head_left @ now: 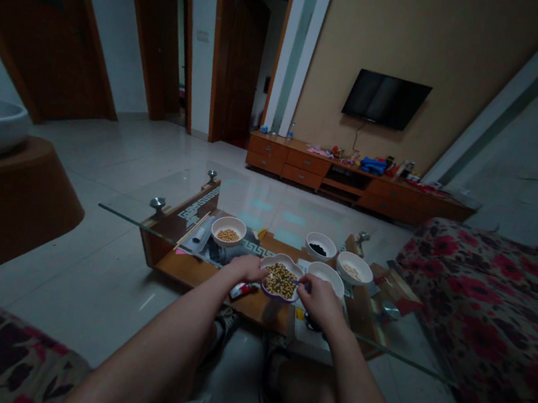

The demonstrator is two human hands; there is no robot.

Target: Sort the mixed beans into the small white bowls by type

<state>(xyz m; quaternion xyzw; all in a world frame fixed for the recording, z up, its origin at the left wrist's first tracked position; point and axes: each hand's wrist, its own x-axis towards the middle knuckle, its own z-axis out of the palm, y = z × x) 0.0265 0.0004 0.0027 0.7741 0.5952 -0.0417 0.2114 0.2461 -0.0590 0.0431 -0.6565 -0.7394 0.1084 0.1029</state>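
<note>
A flower-shaped bowl (285,260) with a white inside and purplish outer edge holds mixed yellow and green beans (280,280). My left hand (246,269) is closed at its left rim, fingertips partly hidden. From the right, my right hand (321,301) pinches a thin purple handle (295,281), apparently a spoon's, which reaches into the beans; its far end is buried. Beside this hand stands a plain white bowl (325,274). Other white bowls hold yellow beans (228,236), black beans (317,249) and pale pieces (351,270).
Everything stands on a glass coffee table (140,217) with a wooden lower shelf. Chopsticks (192,230) lie at the left, near the yellow beans. A flowered sofa (475,313) is at the right. Across the room are a low cabinet (305,161) and a television (386,100).
</note>
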